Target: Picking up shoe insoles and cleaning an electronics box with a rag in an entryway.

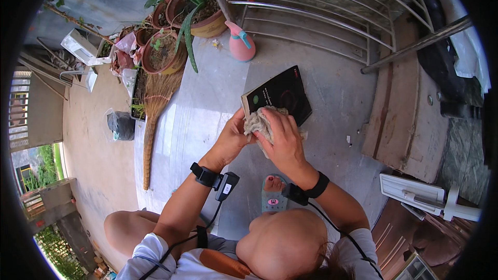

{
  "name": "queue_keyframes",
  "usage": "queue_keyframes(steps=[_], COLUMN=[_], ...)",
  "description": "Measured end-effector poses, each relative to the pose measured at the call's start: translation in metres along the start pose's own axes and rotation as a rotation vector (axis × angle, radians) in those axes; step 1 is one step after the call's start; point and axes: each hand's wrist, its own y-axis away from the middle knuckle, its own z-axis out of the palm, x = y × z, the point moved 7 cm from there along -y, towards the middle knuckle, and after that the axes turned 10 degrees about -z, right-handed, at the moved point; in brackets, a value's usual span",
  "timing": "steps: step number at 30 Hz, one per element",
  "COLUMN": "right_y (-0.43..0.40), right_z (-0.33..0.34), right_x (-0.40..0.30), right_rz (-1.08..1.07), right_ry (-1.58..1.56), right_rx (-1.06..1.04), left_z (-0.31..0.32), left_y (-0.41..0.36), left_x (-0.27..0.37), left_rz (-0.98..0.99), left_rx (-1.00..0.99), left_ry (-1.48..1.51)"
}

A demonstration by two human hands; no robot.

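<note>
A thick book with a black cover (288,89) is held tilted in front of me, above the grey tiled floor. My left hand (229,136) grips its lower left corner by the spine or page edge, thumb near a crumpled beige cloth. That cloth (260,121) lies bunched against the lower part of the cover, and my right hand (283,134) holds it there with bent fingers. The cloth and my right hand hide the bottom of the cover. Both wrists wear black straps with small devices and cables.
Beyond the book stands a pink spray bottle (242,44), near potted plants (165,52). A straw broom (153,124) lies left, beside a black plastic bag (120,124). A metal rack (311,11) stands at the top, a wooden board (397,97) at the right. My sandalled foot (274,194) is below.
</note>
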Motion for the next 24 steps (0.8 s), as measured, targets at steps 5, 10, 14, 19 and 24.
queue_keyframes(steps=[5,10,14,19,24], right_y=[-0.002,0.028,0.053,0.096,0.146], right_z=[-0.011,-0.065,-0.110,-0.099,-0.085], right_x=[0.025,0.126,0.134,0.098,0.090], right_rz=[-0.048,0.378,0.404,0.496,0.663], right_ry=[0.231,0.595,0.648,0.565,0.251], right_rx=[-0.113,-0.013,0.136,0.033,0.022], left_z=[-0.004,-0.005,-0.019,-0.047,-0.052], left_y=[0.008,0.013,0.010,0.013,0.000], left_x=[0.004,0.017,0.013,-0.006,-0.022], left_rz=[-0.043,0.001,-0.072,-0.184,-0.295], left_rx=[0.006,0.010,-0.043,-0.004,-0.079], left_ry=[0.018,0.087,0.119,0.153,0.066])
